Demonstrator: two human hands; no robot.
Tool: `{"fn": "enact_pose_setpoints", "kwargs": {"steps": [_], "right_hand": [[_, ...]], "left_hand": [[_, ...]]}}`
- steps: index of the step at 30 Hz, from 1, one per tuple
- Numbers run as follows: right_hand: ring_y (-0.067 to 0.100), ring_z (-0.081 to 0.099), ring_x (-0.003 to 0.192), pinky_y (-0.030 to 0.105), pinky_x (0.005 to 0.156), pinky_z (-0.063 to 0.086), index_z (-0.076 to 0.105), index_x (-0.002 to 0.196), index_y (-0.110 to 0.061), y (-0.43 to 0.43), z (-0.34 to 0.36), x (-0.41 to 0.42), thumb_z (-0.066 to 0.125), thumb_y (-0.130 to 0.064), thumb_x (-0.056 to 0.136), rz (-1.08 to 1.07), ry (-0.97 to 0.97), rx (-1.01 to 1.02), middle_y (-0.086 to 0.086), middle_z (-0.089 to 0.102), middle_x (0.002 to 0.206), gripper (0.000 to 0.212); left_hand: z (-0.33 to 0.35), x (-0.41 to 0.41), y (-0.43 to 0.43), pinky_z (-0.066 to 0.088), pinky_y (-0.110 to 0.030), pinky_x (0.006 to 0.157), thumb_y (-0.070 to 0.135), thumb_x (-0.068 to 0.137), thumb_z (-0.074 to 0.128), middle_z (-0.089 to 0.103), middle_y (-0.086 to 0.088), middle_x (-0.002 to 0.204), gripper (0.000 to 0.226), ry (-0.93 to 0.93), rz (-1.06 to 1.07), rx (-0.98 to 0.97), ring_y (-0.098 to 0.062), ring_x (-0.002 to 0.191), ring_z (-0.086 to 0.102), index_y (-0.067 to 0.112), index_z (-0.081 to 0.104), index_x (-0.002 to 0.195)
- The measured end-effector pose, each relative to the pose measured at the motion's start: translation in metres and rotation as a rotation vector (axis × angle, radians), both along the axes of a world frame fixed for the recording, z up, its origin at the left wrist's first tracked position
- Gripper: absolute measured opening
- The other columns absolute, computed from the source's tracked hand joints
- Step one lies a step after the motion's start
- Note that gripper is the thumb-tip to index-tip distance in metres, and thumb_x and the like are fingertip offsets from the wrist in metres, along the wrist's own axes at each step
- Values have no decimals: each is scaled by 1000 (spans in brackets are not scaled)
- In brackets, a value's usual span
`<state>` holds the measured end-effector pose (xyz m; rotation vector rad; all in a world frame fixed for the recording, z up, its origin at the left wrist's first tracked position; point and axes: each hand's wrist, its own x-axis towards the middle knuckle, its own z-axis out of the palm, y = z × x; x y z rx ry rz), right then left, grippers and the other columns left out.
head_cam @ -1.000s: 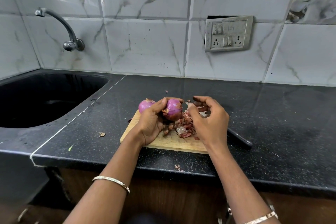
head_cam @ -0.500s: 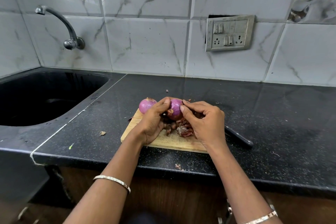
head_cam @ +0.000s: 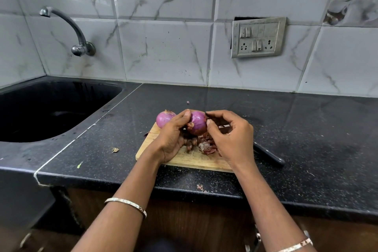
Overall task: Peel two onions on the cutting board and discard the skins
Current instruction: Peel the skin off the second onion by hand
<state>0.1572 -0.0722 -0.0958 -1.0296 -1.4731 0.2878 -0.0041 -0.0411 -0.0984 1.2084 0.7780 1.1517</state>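
Just above the cutting board (head_cam: pixel 184 159), our left hand (head_cam: pixel 173 135) grips a purple onion (head_cam: pixel 197 122), thumb over its top and fingers curled beneath. Our right hand (head_cam: pixel 231 139), fingers curled, pinches at the onion's right side with thumb and forefinger tips. A second onion (head_cam: pixel 163 118) sits at the board's far left corner, just beside the left hand. Loose skins (head_cam: pixel 206 146) lie heaped on the board between our hands. A black knife handle (head_cam: pixel 268 154) shows on the right, on the dark countertop (head_cam: pixel 306 129).
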Motion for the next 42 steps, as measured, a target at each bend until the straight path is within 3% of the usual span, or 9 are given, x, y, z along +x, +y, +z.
{"fn": "enact_pose_setpoints", "kwargs": {"steps": [6,12,15,20,25,30,33,38,42], "right_hand": [[3,70,90,20,76,57,73,116,-24,0,-1,-3,83,-36,83,49,-51,-61,-12,73,103,36],[-4,69,85,11,77,51,79,93,-26,2,-1,0,76,-27,91,-35,-7,-56,-20,74,83,3],[-5,68,82,12,77,51,77,89,-32,3,-1,1,75,-22,92,-87,13,-59,-25,71,78,10],[-4,68,79,10,73,51,80,96,-19,5,-2,4,74,-20,93,-155,46,-62,-17,73,80,7],[1,66,91,28,89,57,77,113,-23,6,-3,5,75,-16,87,-208,9,-114,-13,70,101,27],[-1,66,88,14,77,53,73,119,-25,2,-1,-1,78,-23,85,-11,-48,-102,-13,69,107,34],[2,67,86,20,76,57,71,117,-28,3,-2,-2,83,-22,80,28,-82,-100,-11,70,107,39],[6,63,99,37,85,57,67,114,-33,3,-4,-3,83,-25,80,47,-199,-14,-15,60,112,39],[7,62,91,38,79,58,69,106,-31,5,-5,-4,81,-26,84,40,-216,12,-13,57,109,26]], "left_hand": [[2,1,-2,44,-23,43,32,109,39,66,-16,89,41,-27,-20,3,-18,62,60,1,63,121],[0,0,0,38,-26,46,36,107,42,66,-13,83,37,29,-5,2,-19,57,51,9,65,117],[1,0,-1,38,-26,42,35,107,41,66,-17,86,42,19,-6,0,-19,53,50,4,62,126],[4,-1,-3,39,-26,43,34,108,38,66,-20,94,44,-17,-31,2,-21,58,51,6,63,130],[5,-2,-5,50,-28,46,32,109,37,66,-17,98,38,-53,-42,26,-28,66,59,16,62,132],[8,0,-6,64,-36,75,28,109,42,69,-13,113,37,-89,-60,10,-26,91,71,7,56,136],[7,1,-5,59,-42,87,26,107,45,72,-12,110,38,-97,-49,-13,-27,97,71,1,52,136],[6,3,-3,64,-36,72,29,106,45,65,-18,113,39,-85,-28,-33,-27,86,71,2,54,133],[7,2,-3,64,-33,67,30,105,49,66,-15,108,30,-97,-45,-35,-24,83,72,8,62,121]]}}
